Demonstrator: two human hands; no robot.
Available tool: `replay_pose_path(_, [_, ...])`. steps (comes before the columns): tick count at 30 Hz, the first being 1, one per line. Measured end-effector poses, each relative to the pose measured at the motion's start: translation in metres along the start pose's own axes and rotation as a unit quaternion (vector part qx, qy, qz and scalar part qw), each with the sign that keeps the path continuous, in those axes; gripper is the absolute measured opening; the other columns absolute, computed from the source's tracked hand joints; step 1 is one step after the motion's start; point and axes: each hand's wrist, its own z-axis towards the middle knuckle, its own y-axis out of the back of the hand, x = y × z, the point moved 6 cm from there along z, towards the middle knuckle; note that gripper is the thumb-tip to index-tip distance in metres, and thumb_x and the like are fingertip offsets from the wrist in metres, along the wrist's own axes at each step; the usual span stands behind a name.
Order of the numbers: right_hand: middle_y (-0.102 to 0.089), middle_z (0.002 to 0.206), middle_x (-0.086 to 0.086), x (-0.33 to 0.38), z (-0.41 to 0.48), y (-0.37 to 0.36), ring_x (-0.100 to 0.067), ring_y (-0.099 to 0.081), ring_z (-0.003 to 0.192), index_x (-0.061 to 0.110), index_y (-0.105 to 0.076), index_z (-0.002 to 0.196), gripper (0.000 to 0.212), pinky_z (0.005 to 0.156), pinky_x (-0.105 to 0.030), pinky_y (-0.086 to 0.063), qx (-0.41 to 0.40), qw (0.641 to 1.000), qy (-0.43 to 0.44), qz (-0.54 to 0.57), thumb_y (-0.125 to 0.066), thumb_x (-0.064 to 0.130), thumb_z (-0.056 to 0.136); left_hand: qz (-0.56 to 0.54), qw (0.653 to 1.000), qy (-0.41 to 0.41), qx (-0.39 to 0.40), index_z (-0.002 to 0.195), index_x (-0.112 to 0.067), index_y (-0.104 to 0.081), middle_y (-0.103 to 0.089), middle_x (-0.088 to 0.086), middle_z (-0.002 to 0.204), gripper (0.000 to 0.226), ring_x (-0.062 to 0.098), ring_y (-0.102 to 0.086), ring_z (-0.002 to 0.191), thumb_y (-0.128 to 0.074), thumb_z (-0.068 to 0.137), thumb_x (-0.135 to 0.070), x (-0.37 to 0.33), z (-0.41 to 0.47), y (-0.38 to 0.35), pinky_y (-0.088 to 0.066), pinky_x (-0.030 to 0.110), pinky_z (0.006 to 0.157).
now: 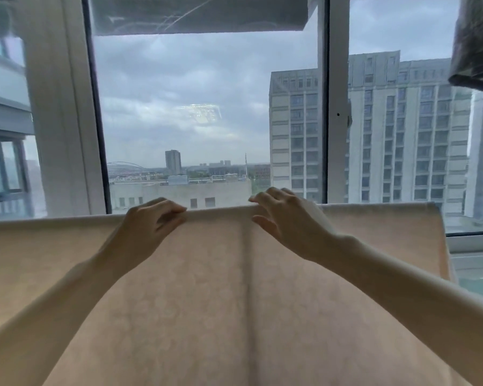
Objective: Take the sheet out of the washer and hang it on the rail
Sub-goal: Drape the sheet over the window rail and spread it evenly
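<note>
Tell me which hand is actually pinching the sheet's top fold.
The left hand: its curled fingers and thumb close on the top fold of the sheet. The right hand only lays spread fingers over the fold, thumb standing apart.

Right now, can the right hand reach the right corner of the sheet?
Probably yes: the right hand touches the top edge of the sheet, and nothing lies along that edge up to the corner.

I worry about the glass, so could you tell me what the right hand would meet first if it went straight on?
The right hand rests on the top fold of the sheet, fingers pointing away and leftward. Beyond the fold the way looks free until the window pane, though depth is unclear.
</note>
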Motion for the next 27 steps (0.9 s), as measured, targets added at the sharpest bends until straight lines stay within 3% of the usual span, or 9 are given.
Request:
replay_pose_path(5, [-0.065, 0.096, -0.001, 0.013, 0.014, -0.011, -0.019, -0.060, 0.086, 0.013, -0.063, 0.099, 0.016, 0.071, -0.039, -0.056, -0.007, 0.999, -0.036, 0.016, -0.056, 0.026, 0.096, 0.014, 0.999, 0.023, -0.045, 0.089, -0.016, -0.073, -0.070, -0.009, 0.088, 0.006, 0.001, -0.064, 0.082, -0.071, 0.084, -0.015, 0.024, -0.009, 0.025, -0.048, 0.009, 0.076])
replay_pose_path(9, [-0.061, 0.089, -0.003, 0.019, 0.015, -0.015, -0.019, -0.055, 0.081, 0.010, -0.058, 0.093, 0.015, 0.070, -0.039, -0.053, -0.024, 0.997, -0.071, 0.006, -0.050, 0.020, 0.100, 0.024, 0.998, 0.038, -0.046, 0.086, -0.014, -0.065, -0.066, -0.009, 0.082, 0.004, 0.001, -0.061, 0.077, -0.066, 0.089, -0.017, 0.023, -0.007, 0.020, -0.051, 0.021, 0.070])
replay_pose_path(11, [-0.059, 0.088, -0.002, 0.020, 0.018, -0.013, -0.018, -0.053, 0.079, 0.010, -0.054, 0.091, 0.016, 0.070, -0.040, -0.053, -0.029, 0.996, -0.086, -0.002, -0.046, 0.020, 0.101, 0.025, 0.997, 0.053, -0.054, 0.087, -0.012, -0.061, -0.063, -0.006, 0.082, 0.007, 0.009, -0.060, 0.076, -0.061, 0.093, -0.015, 0.019, -0.004, 0.019, -0.050, 0.027, 0.070])
replay_pose_path(13, [-0.058, 0.088, -0.001, 0.018, 0.023, -0.002, -0.017, -0.052, 0.078, 0.012, -0.052, 0.091, 0.013, 0.068, -0.042, -0.052, -0.066, 0.994, -0.092, 0.005, -0.047, 0.020, 0.101, 0.022, 0.995, 0.037, -0.094, 0.088, -0.010, -0.057, -0.060, -0.003, 0.084, 0.007, 0.014, -0.057, 0.078, -0.057, 0.095, -0.012, 0.008, 0.000, 0.025, -0.045, 0.025, 0.070])
replay_pose_path(16, [-0.059, 0.088, -0.002, 0.015, 0.018, 0.017, -0.018, -0.053, 0.078, 0.013, -0.051, 0.091, 0.009, 0.066, -0.039, -0.051, -0.157, 0.986, -0.050, 0.016, -0.052, 0.018, 0.098, 0.075, 0.982, -0.004, -0.172, 0.091, -0.014, -0.053, -0.053, -0.006, 0.087, 0.007, 0.009, -0.047, 0.083, -0.051, 0.098, -0.017, -0.006, -0.007, 0.041, -0.036, 0.019, 0.071])
replay_pose_path(19, [-0.058, 0.087, -0.006, 0.021, -0.003, 0.006, -0.019, -0.052, 0.077, 0.007, -0.057, 0.090, 0.010, 0.064, -0.038, -0.052, -0.140, 0.990, 0.017, -0.004, -0.057, 0.016, 0.094, 0.090, 0.989, -0.021, -0.111, 0.092, -0.012, -0.057, -0.059, -0.002, 0.096, 0.017, 0.013, -0.054, 0.092, -0.048, 0.099, -0.025, -0.009, -0.031, 0.029, -0.043, 0.023, 0.078])
replay_pose_path(21, [-0.060, 0.092, -0.009, 0.023, -0.012, -0.005, -0.022, -0.054, 0.081, 0.003, -0.061, 0.090, 0.010, 0.066, -0.040, -0.053, -0.120, 0.992, 0.034, -0.032, -0.060, 0.013, 0.092, 0.060, 0.997, -0.004, -0.056, 0.094, -0.009, -0.058, -0.063, 0.001, 0.115, 0.021, 0.014, -0.059, 0.108, -0.046, 0.097, -0.026, -0.008, -0.041, 0.017, -0.048, 0.026, 0.090])
replay_pose_path(24, [-0.059, 0.094, -0.008, 0.023, -0.002, 0.000, -0.022, -0.056, 0.082, 0.004, -0.059, 0.091, 0.006, 0.071, -0.039, -0.054, -0.141, 0.990, 0.031, -0.005, -0.060, 0.011, 0.092, 0.028, 0.995, 0.026, -0.088, 0.096, -0.012, -0.054, -0.060, 0.000, 0.131, 0.016, 0.006, -0.058, 0.111, -0.044, 0.097, -0.025, -0.012, -0.032, 0.024, -0.048, 0.016, 0.089])
replay_pose_path(27, [-0.059, 0.098, -0.008, 0.027, 0.002, 0.006, -0.024, -0.057, 0.090, 0.005, -0.058, 0.092, 0.007, 0.081, -0.040, -0.052, -0.174, 0.983, 0.038, 0.038, -0.055, 0.011, 0.095, -0.003, 0.992, 0.026, -0.127, 0.096, -0.011, -0.049, -0.067, 0.009, 0.118, 0.010, -0.002, -0.067, 0.088, -0.045, 0.099, -0.020, -0.014, -0.027, 0.032, -0.042, -0.002, 0.067])
